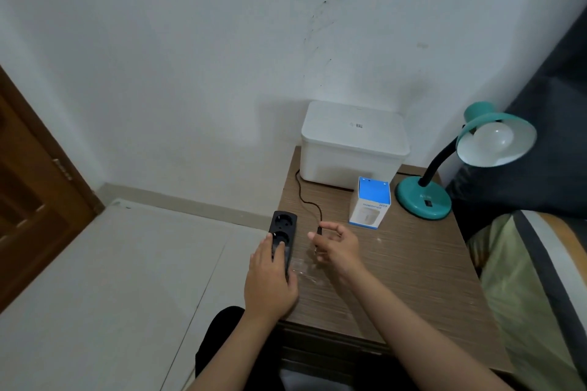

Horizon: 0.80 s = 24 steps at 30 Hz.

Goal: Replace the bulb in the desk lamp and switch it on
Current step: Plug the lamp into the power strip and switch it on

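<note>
A teal desk lamp (424, 197) stands at the table's back right, its gooseneck bent up to a shade holding a white bulb (492, 136), unlit. A black cord (305, 197) runs from behind the white box to the plug. My right hand (336, 246) pinches the black plug at the cord's end, just right of a black power strip (283, 225) lying on the table's left edge. My left hand (270, 279) rests on the strip's near half, fingers curled over it, holding it down.
A white lidded box (352, 149) sits against the wall at the back of the wooden bedside table (397, 279). A small blue-and-white carton (370, 203) stands in front of it. A bed lies at the right, a wooden door at the left, tiled floor below.
</note>
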Each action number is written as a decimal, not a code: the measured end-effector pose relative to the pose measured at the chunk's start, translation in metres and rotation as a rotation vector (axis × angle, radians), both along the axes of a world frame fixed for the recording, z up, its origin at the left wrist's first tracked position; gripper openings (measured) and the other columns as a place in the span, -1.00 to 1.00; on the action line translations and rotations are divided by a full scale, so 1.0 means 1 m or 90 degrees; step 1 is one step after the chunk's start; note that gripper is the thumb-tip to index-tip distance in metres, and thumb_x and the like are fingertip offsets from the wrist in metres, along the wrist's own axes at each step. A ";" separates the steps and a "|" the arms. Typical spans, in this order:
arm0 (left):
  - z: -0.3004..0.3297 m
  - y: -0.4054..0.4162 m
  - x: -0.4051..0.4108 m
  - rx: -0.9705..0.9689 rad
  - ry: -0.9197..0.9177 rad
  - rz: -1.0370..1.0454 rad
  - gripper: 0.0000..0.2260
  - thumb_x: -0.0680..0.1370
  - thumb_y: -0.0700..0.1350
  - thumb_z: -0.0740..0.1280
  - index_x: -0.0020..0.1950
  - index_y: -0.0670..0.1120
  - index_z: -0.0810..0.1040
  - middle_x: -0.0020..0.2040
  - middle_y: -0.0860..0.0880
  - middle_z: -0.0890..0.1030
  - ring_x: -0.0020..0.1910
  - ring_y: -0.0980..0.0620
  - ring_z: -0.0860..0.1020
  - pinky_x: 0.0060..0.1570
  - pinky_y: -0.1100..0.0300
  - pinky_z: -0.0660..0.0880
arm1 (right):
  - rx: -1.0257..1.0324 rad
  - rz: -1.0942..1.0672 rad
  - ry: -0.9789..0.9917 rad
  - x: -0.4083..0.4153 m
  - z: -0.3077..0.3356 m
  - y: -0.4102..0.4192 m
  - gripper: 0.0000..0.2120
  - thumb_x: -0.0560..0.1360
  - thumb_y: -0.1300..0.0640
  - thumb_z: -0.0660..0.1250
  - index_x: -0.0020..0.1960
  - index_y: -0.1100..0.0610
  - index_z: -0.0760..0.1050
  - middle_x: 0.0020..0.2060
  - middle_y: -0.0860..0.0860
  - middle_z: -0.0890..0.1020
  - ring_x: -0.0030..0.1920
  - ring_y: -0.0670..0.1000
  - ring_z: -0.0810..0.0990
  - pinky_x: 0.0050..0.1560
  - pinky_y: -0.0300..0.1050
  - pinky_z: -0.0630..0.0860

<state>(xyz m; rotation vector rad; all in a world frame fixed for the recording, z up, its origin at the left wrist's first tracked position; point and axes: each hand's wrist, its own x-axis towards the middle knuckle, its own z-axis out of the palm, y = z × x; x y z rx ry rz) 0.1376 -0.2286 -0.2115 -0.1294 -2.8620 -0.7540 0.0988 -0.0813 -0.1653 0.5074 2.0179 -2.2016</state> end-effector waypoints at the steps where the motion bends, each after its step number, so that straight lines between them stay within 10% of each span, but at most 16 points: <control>1: 0.000 0.000 0.000 -0.003 0.004 -0.002 -0.52 0.42 -0.06 0.31 0.32 -0.17 0.41 0.39 -0.22 0.37 0.34 -0.19 0.37 0.20 -0.11 0.47 | -0.013 -0.009 -0.001 -0.001 -0.001 -0.001 -0.71 0.41 0.24 0.43 0.11 0.19 0.47 -0.20 0.13 0.61 -0.37 -0.01 0.52 -0.44 -0.19 0.47; 12: -0.002 -0.001 0.001 0.011 0.017 0.004 -0.53 0.42 -0.04 0.29 0.30 -0.16 0.43 0.39 -0.20 0.38 0.37 -0.17 0.35 0.29 -0.09 0.40 | 0.016 -0.126 0.081 -0.035 -0.002 -0.026 -0.73 0.34 0.30 0.49 -0.01 0.14 0.51 -0.18 0.08 0.69 -0.18 0.01 0.65 -0.10 -0.10 0.56; 24: -0.006 -0.003 0.001 0.025 0.028 0.007 -0.52 0.41 -0.06 0.29 0.31 -0.17 0.42 0.39 -0.19 0.38 0.39 -0.13 0.34 0.34 -0.03 0.30 | 0.350 0.016 0.157 -0.052 -0.001 -0.050 -0.83 0.32 0.20 0.52 -0.27 0.03 0.53 -0.37 -0.17 0.57 -0.35 -0.21 0.52 -0.36 -0.43 0.38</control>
